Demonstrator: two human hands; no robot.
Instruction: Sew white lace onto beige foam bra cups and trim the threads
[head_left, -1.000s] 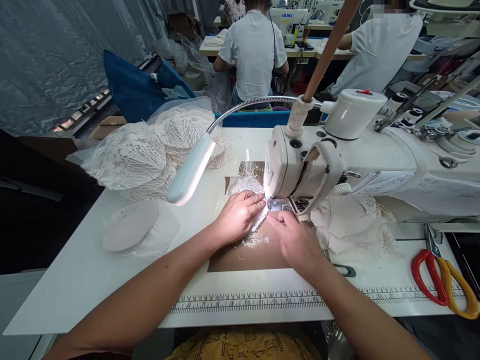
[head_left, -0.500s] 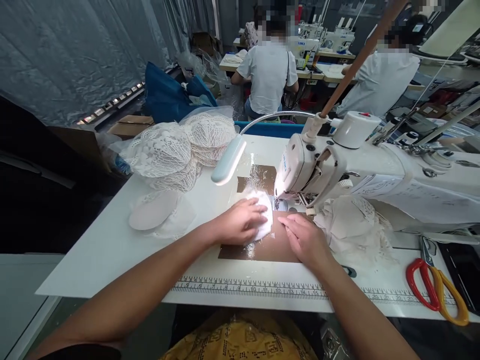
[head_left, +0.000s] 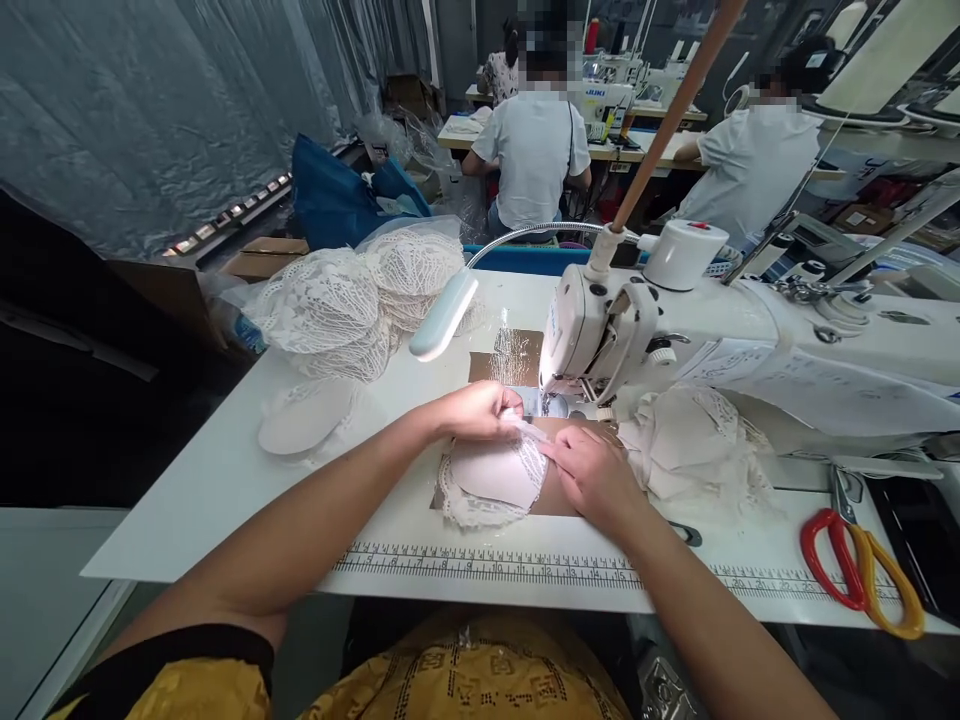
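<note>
We see grey plastic sheeting (head_left: 150,110) along left wall, blue bag (head_left: 330,200) beyond far-left corner of desk (head_left: 225,480), co-workers (head_left: 534,150) seated at far sewing tables (head_left: 461,128).

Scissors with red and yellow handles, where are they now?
Head view, far right: the scissors lie on the table, right of the heaped lace fabric, below the sewing machine.

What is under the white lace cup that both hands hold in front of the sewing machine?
A shiny brown panel on the white table lies under the lace cup and reaches out behind it. The part directly beneath the cup is covered, so nothing more can be told there.
</note>
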